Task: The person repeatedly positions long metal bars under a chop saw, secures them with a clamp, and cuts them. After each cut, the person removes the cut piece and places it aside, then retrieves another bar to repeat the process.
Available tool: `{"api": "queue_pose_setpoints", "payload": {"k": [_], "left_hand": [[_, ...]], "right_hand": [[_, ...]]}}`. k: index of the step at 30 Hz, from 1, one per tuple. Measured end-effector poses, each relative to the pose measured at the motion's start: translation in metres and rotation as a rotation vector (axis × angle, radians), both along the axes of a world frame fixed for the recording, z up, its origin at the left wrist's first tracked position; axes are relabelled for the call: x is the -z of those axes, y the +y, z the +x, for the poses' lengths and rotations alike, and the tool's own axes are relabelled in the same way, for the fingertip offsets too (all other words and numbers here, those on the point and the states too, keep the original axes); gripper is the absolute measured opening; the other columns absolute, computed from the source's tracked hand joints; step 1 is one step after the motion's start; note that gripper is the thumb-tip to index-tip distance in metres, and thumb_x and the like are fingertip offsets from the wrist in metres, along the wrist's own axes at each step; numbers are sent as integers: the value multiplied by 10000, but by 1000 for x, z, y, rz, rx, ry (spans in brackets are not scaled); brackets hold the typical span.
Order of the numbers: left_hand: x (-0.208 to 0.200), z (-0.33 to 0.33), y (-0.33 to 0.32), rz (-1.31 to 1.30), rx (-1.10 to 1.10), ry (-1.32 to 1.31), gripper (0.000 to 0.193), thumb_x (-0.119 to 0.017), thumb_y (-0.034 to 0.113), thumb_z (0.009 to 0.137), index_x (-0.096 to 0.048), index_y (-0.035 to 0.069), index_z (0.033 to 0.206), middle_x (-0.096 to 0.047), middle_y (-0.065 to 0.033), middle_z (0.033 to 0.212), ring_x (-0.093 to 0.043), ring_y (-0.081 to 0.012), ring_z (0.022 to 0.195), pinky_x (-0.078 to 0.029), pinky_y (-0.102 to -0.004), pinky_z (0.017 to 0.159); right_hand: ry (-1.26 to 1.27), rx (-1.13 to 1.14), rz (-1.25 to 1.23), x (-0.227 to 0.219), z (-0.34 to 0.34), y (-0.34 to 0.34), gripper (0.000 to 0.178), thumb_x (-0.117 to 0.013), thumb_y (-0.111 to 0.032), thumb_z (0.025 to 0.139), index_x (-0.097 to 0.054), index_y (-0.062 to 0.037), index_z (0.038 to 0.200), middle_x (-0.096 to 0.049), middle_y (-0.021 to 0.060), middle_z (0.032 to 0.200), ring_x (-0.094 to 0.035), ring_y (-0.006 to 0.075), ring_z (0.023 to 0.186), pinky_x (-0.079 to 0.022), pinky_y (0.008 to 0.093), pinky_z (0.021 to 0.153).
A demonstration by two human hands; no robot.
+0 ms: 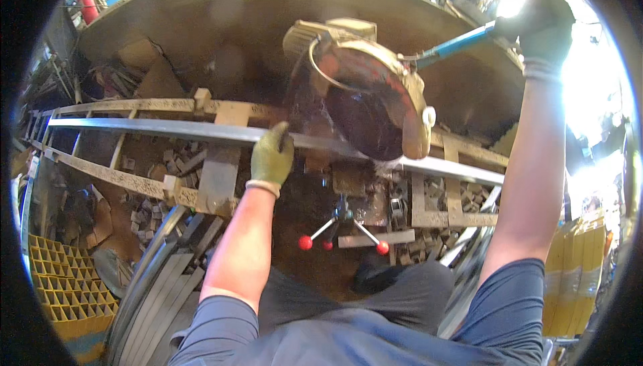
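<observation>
- One pale frame (134, 180) is crossed by a metal bar (174, 129), gripped by the left hand (272, 157).
- Blue handle (462, 42) is clasped by the right hand (546, 28).
- Blocks (155, 215) are strewn below.

A yellow gridded stack (72, 277) sits lower left, a red cylinder (87, 3) upper left.

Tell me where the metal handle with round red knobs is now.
That handle sits below the head view's centre, on the person's side of the long silver metal bar, lower right of the green-gloved left hand.
</observation>
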State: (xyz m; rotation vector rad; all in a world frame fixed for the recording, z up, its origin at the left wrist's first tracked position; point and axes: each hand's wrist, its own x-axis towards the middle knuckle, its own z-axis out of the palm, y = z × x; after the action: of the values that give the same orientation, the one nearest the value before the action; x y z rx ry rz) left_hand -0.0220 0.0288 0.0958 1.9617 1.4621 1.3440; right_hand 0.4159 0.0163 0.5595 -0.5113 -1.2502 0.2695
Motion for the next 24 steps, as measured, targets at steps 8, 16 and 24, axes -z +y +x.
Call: {"api": "queue_pose_setpoints", "payload": {"k": [8, 16, 24], "left_hand": [[1, 2, -1, -72, 22, -47, 314, -750, 178, 1077, -790, 64, 1367, -815, -199, 1318, -773, -378, 1237, -591, -445, 1094], [1, 0, -3, -67, 18, -64, 347, -761, 203, 1063, -791, 54, 1375, -813, -212, 1309, -775, -395, 1234, -599, -451, 1073], [-7, 1, -6, -70, 19, -16, 363, -738, 194, 1074, -772, 51, 1406, -802, -219, 1338, -761, -400, 1268, -591, -457, 1099]], "right_hand": [[-13, -24, -98, 3, 31, 4, 273, -809, -246, 1032, -756, -26, 1184, -777, 116, 1019, -755, 273, 911, -646, 442, 836], [88, -81, -67, 13, 23, -4, 265, -822, -259, 1037, -781, -36, 1175, -797, 115, 1040, -773, 259, 929, -660, 426, 854], [-90, 6, -137, 14, 41, -14, 216, -781, -307, 1075, -796, -97, 1124, -800, 84, 991, -762, 229, 886, -643, 405, 822]]}}
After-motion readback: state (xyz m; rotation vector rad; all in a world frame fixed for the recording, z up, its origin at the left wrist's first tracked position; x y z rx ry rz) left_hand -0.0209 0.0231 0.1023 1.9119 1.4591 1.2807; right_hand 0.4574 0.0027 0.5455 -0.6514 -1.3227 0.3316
